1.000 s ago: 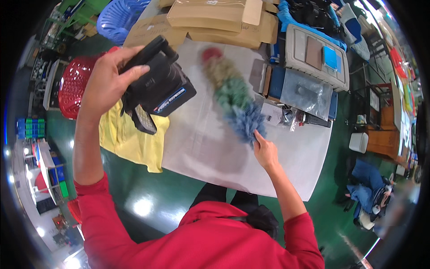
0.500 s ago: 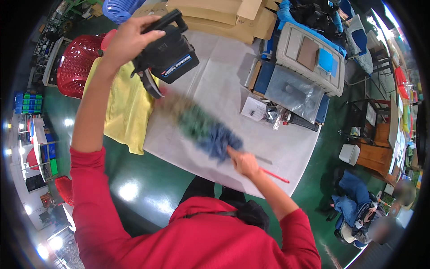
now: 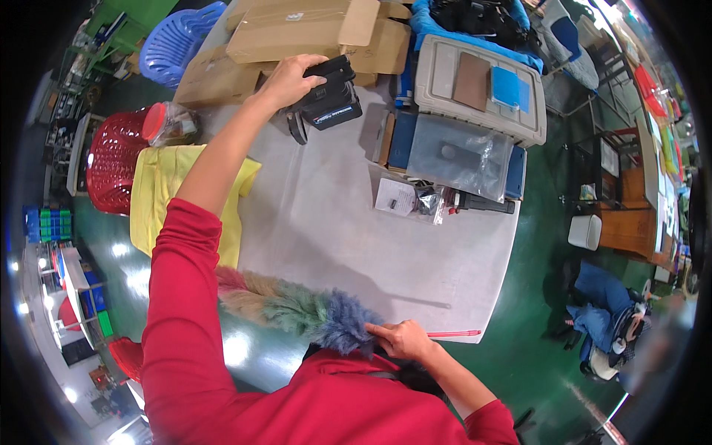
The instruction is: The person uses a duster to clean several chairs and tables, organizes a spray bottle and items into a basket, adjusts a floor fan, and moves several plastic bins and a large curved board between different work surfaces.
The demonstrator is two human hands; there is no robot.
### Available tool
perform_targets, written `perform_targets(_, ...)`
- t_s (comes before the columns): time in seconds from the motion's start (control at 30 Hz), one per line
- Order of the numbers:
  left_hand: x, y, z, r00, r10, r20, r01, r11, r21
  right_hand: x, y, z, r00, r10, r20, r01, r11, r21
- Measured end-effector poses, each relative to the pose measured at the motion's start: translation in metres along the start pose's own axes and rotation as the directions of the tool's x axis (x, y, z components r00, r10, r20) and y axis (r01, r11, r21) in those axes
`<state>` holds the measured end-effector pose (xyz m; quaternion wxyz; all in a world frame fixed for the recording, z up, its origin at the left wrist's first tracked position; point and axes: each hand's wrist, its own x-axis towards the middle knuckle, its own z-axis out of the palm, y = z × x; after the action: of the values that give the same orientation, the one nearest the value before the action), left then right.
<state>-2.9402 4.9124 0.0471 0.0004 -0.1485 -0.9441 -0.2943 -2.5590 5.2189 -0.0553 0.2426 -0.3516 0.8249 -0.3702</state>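
Note:
My left hand (image 3: 291,78) reaches over the far part of the table and grips a boxy black case (image 3: 332,104) by its top. A dark strap loops off the case's left side, and whether its base touches the table I cannot tell. Close to my body, my right hand (image 3: 406,340) is closed round a fluffy duster (image 3: 297,305), at the blue end of its fibres. Green, tan and pink bands follow toward the left, passing over the table's near edge. Its thin red handle sticks out to the right of my hand.
Cardboard boxes (image 3: 293,33) lie behind the case. A yellow cloth (image 3: 167,174) hangs over the table's left side, near a red-lidded jar (image 3: 174,124). A grey storage bin (image 3: 437,81) and small packaged items fill the right side. Someone sits at the far right.
My left hand has carried the case farther out over the table, away from the yellow cloth. The duster has swung from above the table toward my body, still in my right hand.

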Motion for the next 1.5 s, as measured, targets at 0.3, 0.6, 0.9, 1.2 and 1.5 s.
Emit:
perform_targets(0.3, 0.053, -0.004, 0.031, 0.97, 0.148, 0.195, -0.175, 0.975, 0.133, 0.001, -0.024, 0.01, 0.993, 0.104, -0.056, -0.092, 0.977, 0.191)
perform_targets(0.6, 0.064, -0.001, 0.032, 0.946, 0.183, 0.267, -0.187, 0.982, -0.011, -0.001, -0.02, 0.011, 0.986, 0.164, -0.02, -0.154, 0.959, 0.237)
perform_targets(0.9, 0.07, -0.002, 0.045, 0.926, 0.249, 0.285, -0.279, 0.958, 0.067, -0.012, -0.015, -0.002, 0.98, 0.193, 0.047, -0.198, 0.968, 0.154)
perform_targets(1.2, -0.038, 0.038, -0.054, 0.936, 0.328, -0.126, -0.253, 0.878, 0.407, 0.064, 0.043, -0.035, 0.929, 0.071, -0.362, -0.071, 0.997, 0.012)
perform_targets(1.5, -0.448, 0.047, -0.007, 0.567, -0.556, -0.607, 0.654, 0.752, -0.078, 0.059, 0.025, 0.051, 0.996, -0.063, 0.062, 0.076, 0.97, -0.233)
